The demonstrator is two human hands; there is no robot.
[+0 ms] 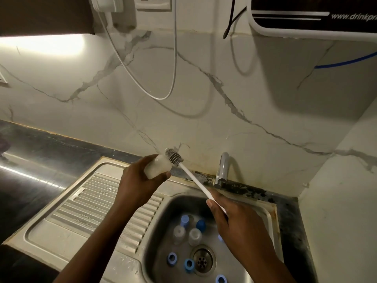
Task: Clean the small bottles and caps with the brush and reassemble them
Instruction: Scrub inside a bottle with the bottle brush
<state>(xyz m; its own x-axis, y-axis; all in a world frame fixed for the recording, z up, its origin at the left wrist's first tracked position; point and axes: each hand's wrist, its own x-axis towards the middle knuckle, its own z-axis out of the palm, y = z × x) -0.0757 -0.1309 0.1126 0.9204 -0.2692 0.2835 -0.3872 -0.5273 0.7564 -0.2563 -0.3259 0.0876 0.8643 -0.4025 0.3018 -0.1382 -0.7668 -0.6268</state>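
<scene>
My left hand (138,180) grips a small clear bottle (158,166), held tilted above the sink's drainboard. My right hand (230,219) holds the white handle of a brush (193,177); its grey bristled head (173,156) lies against the bottle's upper end. Down in the sink basin (175,203) stand two clear bottles (179,231) (195,236) and two with blue caps (184,219) (201,224). Several loose blue caps (172,259) (189,264) (221,279) lie near the drain (203,261).
A chrome tap (222,170) rises behind the basin at the marble wall. The ribbed steel drainboard (98,203) lies to the left, with dark countertop (40,160) beyond. White cables (163,97) hang on the wall; an appliance (306,17) is mounted at the upper right.
</scene>
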